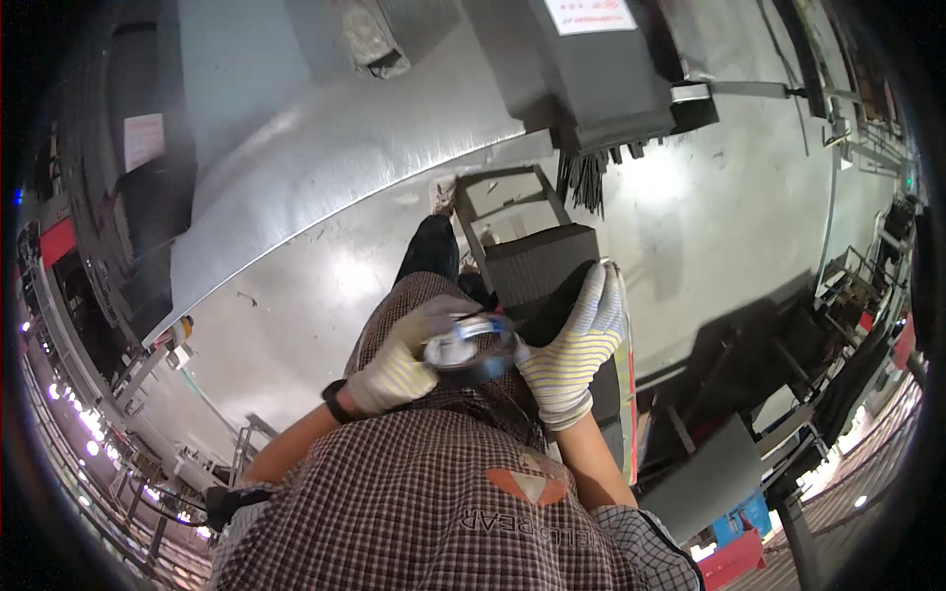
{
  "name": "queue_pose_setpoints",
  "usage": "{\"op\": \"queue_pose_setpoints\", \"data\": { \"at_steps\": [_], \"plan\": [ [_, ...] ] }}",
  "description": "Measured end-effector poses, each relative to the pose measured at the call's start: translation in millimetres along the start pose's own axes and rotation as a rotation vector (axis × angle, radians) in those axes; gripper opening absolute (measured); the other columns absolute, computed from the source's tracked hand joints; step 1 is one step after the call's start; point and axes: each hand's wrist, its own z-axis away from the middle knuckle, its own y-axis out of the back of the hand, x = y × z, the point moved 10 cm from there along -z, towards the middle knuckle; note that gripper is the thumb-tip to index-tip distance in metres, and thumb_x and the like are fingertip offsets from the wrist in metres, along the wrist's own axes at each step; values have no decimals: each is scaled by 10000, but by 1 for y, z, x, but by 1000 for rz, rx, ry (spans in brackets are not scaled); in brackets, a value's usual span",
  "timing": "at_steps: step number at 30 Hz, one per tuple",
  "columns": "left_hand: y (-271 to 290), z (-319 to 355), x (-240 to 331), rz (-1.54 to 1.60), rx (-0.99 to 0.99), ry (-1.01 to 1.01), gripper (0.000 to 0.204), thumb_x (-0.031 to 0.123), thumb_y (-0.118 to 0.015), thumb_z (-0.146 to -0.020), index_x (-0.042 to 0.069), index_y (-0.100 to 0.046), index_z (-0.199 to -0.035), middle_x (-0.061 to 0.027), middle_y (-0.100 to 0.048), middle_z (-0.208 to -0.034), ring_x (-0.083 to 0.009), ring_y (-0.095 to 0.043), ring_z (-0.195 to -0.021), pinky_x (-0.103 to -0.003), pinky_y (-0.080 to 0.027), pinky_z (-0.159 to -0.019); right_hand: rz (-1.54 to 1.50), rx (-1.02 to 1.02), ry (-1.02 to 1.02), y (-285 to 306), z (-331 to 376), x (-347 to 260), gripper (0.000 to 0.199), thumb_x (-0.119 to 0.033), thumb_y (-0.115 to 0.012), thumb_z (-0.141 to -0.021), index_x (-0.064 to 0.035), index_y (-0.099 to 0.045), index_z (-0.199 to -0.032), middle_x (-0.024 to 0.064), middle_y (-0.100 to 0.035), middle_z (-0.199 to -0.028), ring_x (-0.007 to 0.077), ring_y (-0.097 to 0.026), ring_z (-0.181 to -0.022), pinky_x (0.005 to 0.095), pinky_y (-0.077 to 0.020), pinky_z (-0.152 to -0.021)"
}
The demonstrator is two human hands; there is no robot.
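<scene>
My left hand [402,362], in a white and yellow striped knit glove, is closed on a roll of tape [471,366]. The roll is dark on its outside, with a pale and blue inside, and motion blurs it. My right hand [579,347], gloved alike, lies with stretched fingers along the right side of a dark grey stack [540,264] with a finely ridged face. Its thumb points toward the tape roll. Just in front of me, the stack sits low, and its near part is hidden by my hands and the tape.
A large shiny metal-topped table [296,158] spans the far left. Dark stacked sheets [611,94] with a paper label stand at the far side. An open dark frame [507,197] lies beyond the grey stack. Grey panels [700,483] and racks are at the lower right.
</scene>
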Motion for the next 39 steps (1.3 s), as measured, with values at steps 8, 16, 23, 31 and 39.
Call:
{"op": "queue_pose_setpoints", "data": {
  "at_steps": [8,16,23,31,39],
  "plan": [
    [-23,-147,129,-743,84,-222,353,325,-589,-1014,88,-619,-1274,-231,-686,-1116,-430,-666,-1030,-494,-530,-901,-267,-263,627,63,-29,-104,289,-361,-650,-935,-107,-657,-1072,56,-651,-887,264,-635,-814,422,-500,-775],
    [-63,-169,51,-487,-203,-202,329,287,-665,-999,50,-637,-1226,-187,-679,-1098,-356,-666,-1044,-420,-504,-942,59,-583,510,29,-87,9,128,-296,-672,-898,-180,-722,-920,58,-696,-798,276,-702,-743,431,-535,-626],
    [-29,-133,98,-880,198,-380,546,306,-783,-894,35,-572,-1318,-215,-641,-1243,-363,-627,-1137,-443,-474,-1030,-75,-392,43,-54,-82,157,352,-399,-705,-910,-69,-735,-1027,142,-748,-994,342,-730,-877,435,-566,-735],
    [-33,-39,-32,435,311,80,688,302,-836,-853,37,-527,-1408,-93,-644,-1285,-217,-626,-1157,-394,-487,-1073,72,-420,196,12,47,96,1000,-707,-801,-692,20,-565,-1336,284,-582,-1284,461,-605,-1150,527,-507,-969],
    [-26,-20,-125,1419,329,30,963,820,-483,-890,64,-482,-1486,-156,-567,-1444,-341,-559,-1299,-515,-437,-1135,116,-1083,-148,17,357,212,1192,-574,-894,-592,2,-398,-1510,347,-373,-1524,476,-372,-1430,508,-199,-1254]
  ]
}}
